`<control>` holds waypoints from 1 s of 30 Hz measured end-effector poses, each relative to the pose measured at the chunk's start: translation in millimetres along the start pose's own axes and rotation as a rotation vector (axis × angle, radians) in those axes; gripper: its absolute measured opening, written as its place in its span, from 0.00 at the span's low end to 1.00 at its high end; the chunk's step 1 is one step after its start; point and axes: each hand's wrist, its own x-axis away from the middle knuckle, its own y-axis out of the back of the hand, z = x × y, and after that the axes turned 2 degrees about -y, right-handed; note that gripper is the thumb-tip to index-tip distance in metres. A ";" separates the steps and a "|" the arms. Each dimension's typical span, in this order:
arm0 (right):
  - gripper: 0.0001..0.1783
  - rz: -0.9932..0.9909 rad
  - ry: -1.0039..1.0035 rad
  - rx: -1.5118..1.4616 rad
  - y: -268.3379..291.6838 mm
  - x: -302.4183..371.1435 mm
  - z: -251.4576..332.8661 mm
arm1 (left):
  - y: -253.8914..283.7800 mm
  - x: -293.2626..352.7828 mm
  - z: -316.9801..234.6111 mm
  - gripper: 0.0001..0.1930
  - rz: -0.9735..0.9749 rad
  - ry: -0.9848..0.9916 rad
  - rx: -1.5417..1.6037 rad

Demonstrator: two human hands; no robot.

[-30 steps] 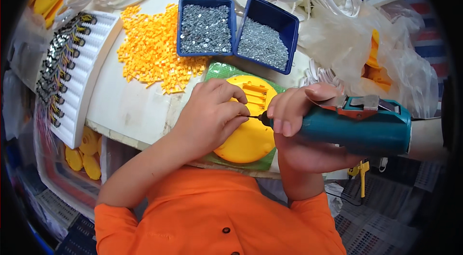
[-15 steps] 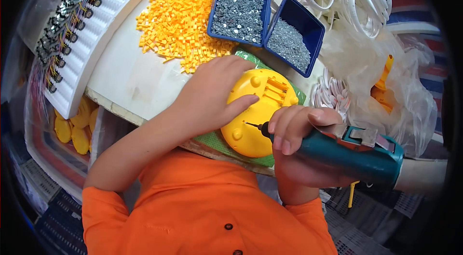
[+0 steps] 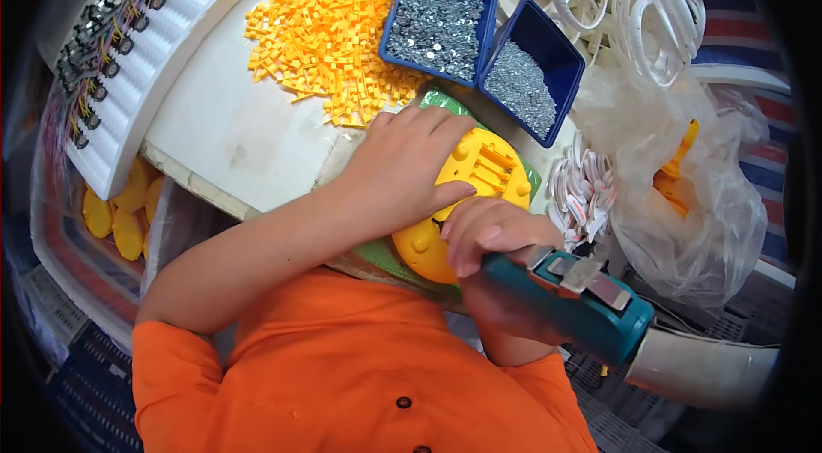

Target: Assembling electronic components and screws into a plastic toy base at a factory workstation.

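Note:
A round yellow plastic housing [image 3: 467, 166] lies on a green mat [image 3: 387, 258] by the table's near edge. Its upper face shows round feet and a slotted rectangular compartment [image 3: 494, 163]. My left hand [image 3: 402, 162] grips the housing's left side, fingers over the far rim and thumb across the top. In my closed right hand [image 3: 501, 235] is a teal electric screwdriver [image 3: 595, 307], tilted with its rear end toward the lower right. Its dark bit reaches the housing near my left thumb; my fingers partly hide the tip, so I cannot tell whether a screw is there.
Beyond the housing stand two blue bins [image 3: 441, 16] of small metal parts, beside a heap of small yellow pieces [image 3: 321, 33]. A white ridged tray [image 3: 163, 50] of wired parts sits left. White rings [image 3: 651, 16], flat white pieces [image 3: 582, 192] and a clear bag [image 3: 711, 222] lie right.
My right hand has moved left over the housing, closer to my left thumb. The screwdriver's rear end has swung down and left. My left hand keeps its hold.

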 end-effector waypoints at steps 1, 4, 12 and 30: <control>0.07 0.001 0.002 0.005 1.4 0.1 1.2 | 0.7 1.3 -0.2 0.34 -0.003 -0.004 0.003; 0.23 0.101 -0.060 0.088 4.9 -0.5 6.6 | 3.6 1.9 0.0 0.34 0.019 0.029 0.005; 0.45 0.071 0.085 -0.067 19.4 -28.3 33.3 | 15.9 17.2 -3.6 0.34 -0.012 0.078 0.065; 0.36 0.162 -0.155 -0.086 3.8 -61.5 -6.4 | 1.4 39.0 -3.5 0.39 -0.208 0.170 0.176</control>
